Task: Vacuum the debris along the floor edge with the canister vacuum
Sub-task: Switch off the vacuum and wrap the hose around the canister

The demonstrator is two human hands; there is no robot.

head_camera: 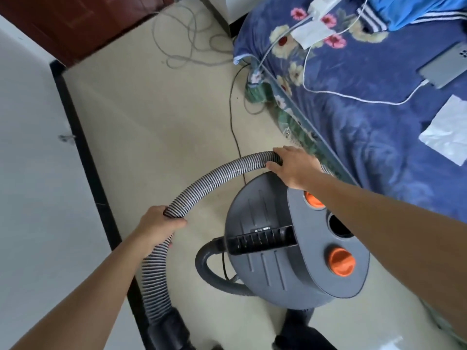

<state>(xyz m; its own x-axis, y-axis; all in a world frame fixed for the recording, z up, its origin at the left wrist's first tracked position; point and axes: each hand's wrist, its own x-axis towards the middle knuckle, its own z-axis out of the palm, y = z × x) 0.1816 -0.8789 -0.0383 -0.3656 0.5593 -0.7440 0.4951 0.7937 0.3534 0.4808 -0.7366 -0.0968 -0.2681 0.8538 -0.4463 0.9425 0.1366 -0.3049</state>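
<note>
A grey canister vacuum (273, 261) with two orange knobs and a black carry handle stands on the pale floor beside the bed. Its ribbed grey hose (209, 178) arches from behind the canister over to the left and down to a black cuff (166, 327) near the bottom edge. My left hand (156, 226) grips the hose where it bends downward, close to the black skirting (83, 157). My right hand (290, 165) holds the top of the hose arch above the canister. No nozzle tip or debris shows clearly.
A white wall (30, 173) with black skirting runs along the left. A blue floral bed (366, 102) with a phone, white cables and papers fills the right. Grey cable loops (182, 44) lie near a dark red door (75, 24). A thin black cord (233, 127) crosses the floor.
</note>
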